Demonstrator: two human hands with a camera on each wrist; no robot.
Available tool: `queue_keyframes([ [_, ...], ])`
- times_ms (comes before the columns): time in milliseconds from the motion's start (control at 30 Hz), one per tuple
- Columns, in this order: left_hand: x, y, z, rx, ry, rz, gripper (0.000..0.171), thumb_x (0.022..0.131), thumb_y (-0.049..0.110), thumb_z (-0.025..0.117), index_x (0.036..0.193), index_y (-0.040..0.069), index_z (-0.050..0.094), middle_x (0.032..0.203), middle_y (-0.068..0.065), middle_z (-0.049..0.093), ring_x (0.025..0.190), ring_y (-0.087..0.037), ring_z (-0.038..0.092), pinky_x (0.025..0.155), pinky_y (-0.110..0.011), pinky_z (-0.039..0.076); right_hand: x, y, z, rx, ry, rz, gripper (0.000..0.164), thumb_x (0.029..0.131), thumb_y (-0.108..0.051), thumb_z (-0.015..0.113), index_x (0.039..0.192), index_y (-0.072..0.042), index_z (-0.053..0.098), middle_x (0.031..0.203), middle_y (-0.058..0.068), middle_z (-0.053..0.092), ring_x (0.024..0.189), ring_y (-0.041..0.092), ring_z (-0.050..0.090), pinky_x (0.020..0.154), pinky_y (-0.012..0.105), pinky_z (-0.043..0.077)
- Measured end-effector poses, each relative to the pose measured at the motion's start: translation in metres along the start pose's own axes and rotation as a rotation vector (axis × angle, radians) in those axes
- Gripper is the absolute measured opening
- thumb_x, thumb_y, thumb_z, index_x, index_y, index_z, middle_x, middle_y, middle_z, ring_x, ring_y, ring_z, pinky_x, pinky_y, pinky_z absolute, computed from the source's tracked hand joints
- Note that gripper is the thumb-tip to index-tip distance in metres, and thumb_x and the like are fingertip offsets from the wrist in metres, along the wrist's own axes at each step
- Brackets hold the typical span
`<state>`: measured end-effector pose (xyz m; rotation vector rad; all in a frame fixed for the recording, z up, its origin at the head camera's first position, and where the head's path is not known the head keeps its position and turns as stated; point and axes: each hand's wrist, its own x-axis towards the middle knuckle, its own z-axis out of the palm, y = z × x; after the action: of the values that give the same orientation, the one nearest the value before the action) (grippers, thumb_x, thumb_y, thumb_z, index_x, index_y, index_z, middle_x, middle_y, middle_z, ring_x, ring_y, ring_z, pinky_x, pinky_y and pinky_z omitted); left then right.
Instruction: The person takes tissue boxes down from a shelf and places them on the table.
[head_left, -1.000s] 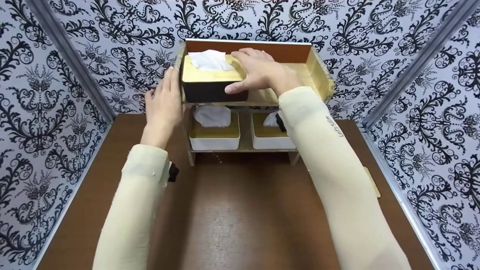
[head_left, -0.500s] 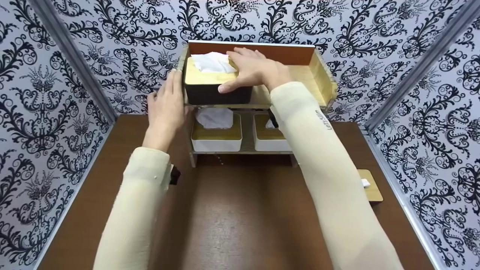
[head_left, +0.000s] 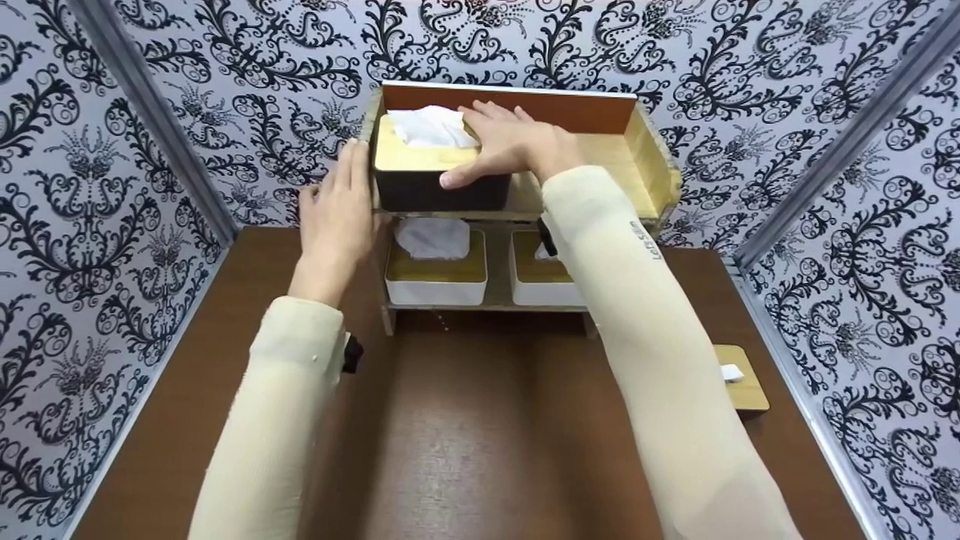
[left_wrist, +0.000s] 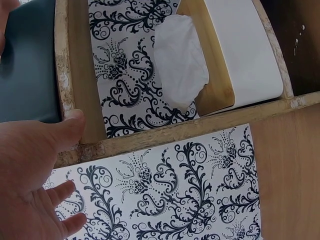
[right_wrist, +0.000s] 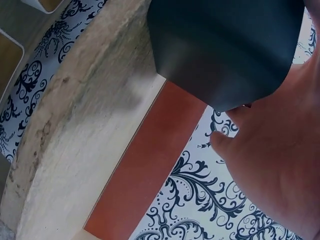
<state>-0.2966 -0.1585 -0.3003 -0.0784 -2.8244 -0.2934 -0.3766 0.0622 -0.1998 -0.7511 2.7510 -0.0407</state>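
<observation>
In the head view, a black tissue box (head_left: 439,189) with a light wooden lid and a white tissue (head_left: 431,127) stands at the left end of the upper shelf. My right hand (head_left: 517,146) grips its right part, thumb at the front and fingers reaching over the lid toward the back. The right wrist view shows the dark box (right_wrist: 225,50) above the shelf board, with the palm beside it. My left hand (head_left: 337,210) rests along the outer left side of the wooden shelf unit (head_left: 615,161), fingers extended. Its thumb (left_wrist: 70,130) touches the shelf's corner in the left wrist view.
Below, two white tissue boxes with wooden lids, a left one (head_left: 436,292) and a right one (head_left: 540,292), stand on the lower shelf. Another wooden-lidded tissue box (head_left: 742,386) sits on the brown table (head_left: 465,435) at right, partly behind my sleeve. Patterned walls enclose the table.
My right hand has shifted slightly left along the black tissue box, its thumb further over the front. The box at the table's right shows more from behind my sleeve. My left hand stays put.
</observation>
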Motion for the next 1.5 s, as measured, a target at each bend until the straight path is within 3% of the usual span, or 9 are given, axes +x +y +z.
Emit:
queue_keyframes([
  [300, -0.001, 0.001, 0.0, -0.023, 0.033, -0.009, 0.095, 0.086, 0.025, 0.072, 0.156, 0.012, 0.009, 0.164, -0.006, 0.015, 0.136, -0.034, 0.043, 0.107, -0.06, 0.037, 0.004, -0.004, -0.003, -0.034, -0.018, 0.016, 0.124, 0.072, -0.082, 0.056, 0.158, -0.015, -0.003, 0.165, 0.007, -0.01, 0.153, 0.029, -0.006, 0.126, 0.047, 0.003],
  [467, 0.0, 0.001, 0.0, -0.015, 0.025, -0.01, 0.095, 0.087, 0.027, 0.071, 0.157, 0.013, 0.008, 0.165, -0.005, 0.014, 0.138, -0.032, 0.041, 0.108, -0.059, 0.036, 0.007, -0.004, -0.003, -0.02, 0.001, 0.011, 0.13, 0.068, -0.082, 0.061, 0.157, -0.013, -0.004, 0.165, 0.01, -0.001, 0.152, 0.029, 0.002, 0.125, 0.05, 0.011],
  [667, -0.001, 0.002, 0.001, -0.014, 0.032, -0.008, 0.094, 0.088, 0.026, 0.071, 0.157, 0.012, 0.008, 0.165, -0.005, 0.014, 0.138, -0.032, 0.041, 0.109, -0.059, 0.035, 0.011, -0.004, 0.002, -0.002, 0.044, -0.012, 0.133, 0.065, -0.078, 0.068, 0.158, -0.01, -0.001, 0.161, 0.013, 0.01, 0.147, 0.028, 0.013, 0.124, 0.045, 0.017],
  [900, -0.002, 0.001, 0.002, -0.021, 0.032, -0.007, 0.097, 0.087, 0.03, 0.072, 0.157, 0.012, 0.008, 0.165, -0.006, 0.015, 0.138, -0.033, 0.04, 0.109, -0.061, 0.035, 0.018, -0.005, 0.006, 0.016, 0.094, -0.074, 0.128, 0.067, -0.068, 0.074, 0.155, -0.002, 0.009, 0.161, 0.014, 0.017, 0.152, 0.026, 0.012, 0.126, 0.043, -0.001],
  [1167, -0.002, 0.0, -0.001, -0.02, 0.019, -0.021, 0.096, 0.088, 0.029, 0.071, 0.157, 0.013, 0.007, 0.165, -0.005, 0.013, 0.139, -0.032, 0.04, 0.109, -0.06, 0.035, 0.021, -0.008, 0.01, -0.046, 0.1, -0.087, 0.129, 0.067, -0.066, 0.073, 0.157, -0.005, 0.004, 0.164, 0.011, 0.008, 0.152, 0.031, 0.009, 0.126, 0.041, -0.001],
  [1500, -0.001, 0.002, -0.001, -0.005, 0.004, -0.012, 0.097, 0.088, 0.03, 0.07, 0.157, 0.012, 0.003, 0.166, -0.006, 0.011, 0.138, -0.034, 0.04, 0.11, -0.059, 0.034, 0.02, -0.006, 0.015, -0.034, 0.142, -0.063, 0.129, 0.065, -0.063, 0.076, 0.157, -0.007, 0.005, 0.163, 0.01, 0.013, 0.15, 0.029, 0.013, 0.126, 0.04, 0.002],
])
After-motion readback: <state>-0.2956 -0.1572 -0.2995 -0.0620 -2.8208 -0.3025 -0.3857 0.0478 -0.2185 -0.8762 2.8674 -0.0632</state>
